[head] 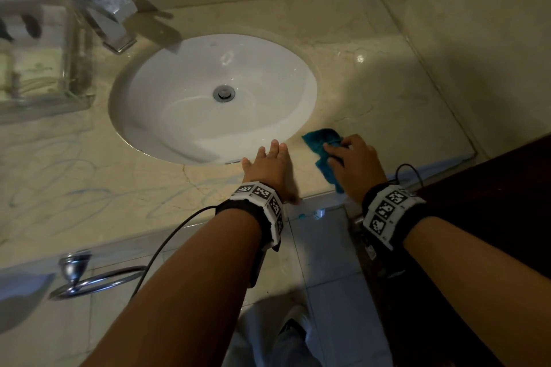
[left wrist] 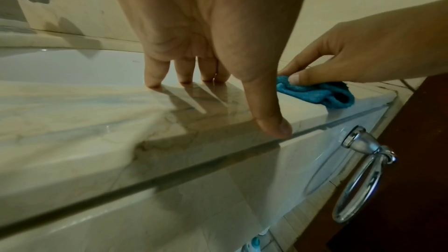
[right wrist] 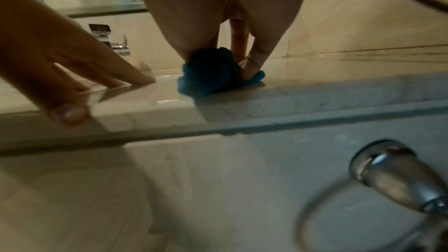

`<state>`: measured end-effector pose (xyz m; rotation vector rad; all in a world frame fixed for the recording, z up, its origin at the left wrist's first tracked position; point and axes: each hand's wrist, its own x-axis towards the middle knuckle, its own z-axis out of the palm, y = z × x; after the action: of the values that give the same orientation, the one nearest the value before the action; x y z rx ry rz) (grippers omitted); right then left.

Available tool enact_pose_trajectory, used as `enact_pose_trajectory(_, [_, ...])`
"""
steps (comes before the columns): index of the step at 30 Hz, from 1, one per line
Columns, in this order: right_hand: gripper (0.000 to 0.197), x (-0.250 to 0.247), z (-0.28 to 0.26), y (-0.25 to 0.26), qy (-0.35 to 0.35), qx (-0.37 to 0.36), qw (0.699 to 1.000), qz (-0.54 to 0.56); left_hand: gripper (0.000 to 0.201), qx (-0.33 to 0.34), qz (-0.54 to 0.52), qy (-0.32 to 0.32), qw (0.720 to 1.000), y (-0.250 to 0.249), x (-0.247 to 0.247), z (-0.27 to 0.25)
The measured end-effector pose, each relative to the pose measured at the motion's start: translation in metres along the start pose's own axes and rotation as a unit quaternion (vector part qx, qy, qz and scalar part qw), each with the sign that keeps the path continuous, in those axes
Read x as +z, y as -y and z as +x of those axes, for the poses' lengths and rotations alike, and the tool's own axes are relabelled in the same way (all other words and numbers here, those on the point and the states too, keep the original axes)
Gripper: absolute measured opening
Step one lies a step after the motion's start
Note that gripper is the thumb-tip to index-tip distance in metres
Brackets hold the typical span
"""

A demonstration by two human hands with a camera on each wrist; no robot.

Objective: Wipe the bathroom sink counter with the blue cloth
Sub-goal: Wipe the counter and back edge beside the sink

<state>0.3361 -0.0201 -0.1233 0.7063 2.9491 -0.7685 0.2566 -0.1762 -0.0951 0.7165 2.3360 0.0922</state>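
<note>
Two hands on counter (head: 372, 74), lower right of centre in head view. Right hand (head: 354, 164): grip curled round bunched blue cloth (head: 320, 143), thumb and fingers pinching it, pressed flat to stone just right of sink (head: 167, 116), near front edge. Bunched prob. for a thicker pad under the palm. Left hand (head: 269, 170): fingers straight, spread, tips on counter by sink rim, thumb at front edge, holds nothing; looks like a brace while leaning in. Faint blue scribble marks lower left of frame, not yet wiped. Tap (head: 104, 12) upper left.
</note>
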Motion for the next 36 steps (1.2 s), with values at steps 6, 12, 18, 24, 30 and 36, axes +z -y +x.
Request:
enact_pose_trajectory(6, [0.033, 0.005, -0.010, 0.010, 0.056, -0.065, 0.996, -0.034, 0.121, 0.000, -0.001, -0.006, 1.000, -0.001, 0.000, -0.001])
enact_pose_trajectory(12, [0.033, -0.013, 0.036, -0.030, -0.011, 0.049, 0.998, -0.044, 0.121, 0.007, -0.008, -0.010, 1.000, 0.000, 0.000, -0.001])
enact_pose_trajectory(18, [0.039, 0.020, -0.008, 0.025, 0.033, -0.056, 0.994, -0.083, 0.122, 0.005, -0.001, -0.019, 1.000, -0.001, 0.001, 0.000])
enact_pose_trajectory(24, [0.033, 0.011, -0.001, 0.015, 0.033, -0.116, 0.991, -0.065, 0.123, 0.009, 0.003, -0.016, 1.000, 0.003, 0.002, 0.000])
enact_pose_trajectory(30, [0.034, 0.001, 0.002, -0.020, -0.034, 0.034, 0.998, -0.034, 0.121, 0.019, 0.011, -0.038, 0.999, 0.007, 0.010, 0.002])
enact_pose_trajectory(36, [0.035, 0.039, -0.029, 0.037, -0.007, -0.047, 0.996, -0.071, 0.112, 0.032, 0.029, -0.051, 0.998, 0.015, 0.019, 0.002])
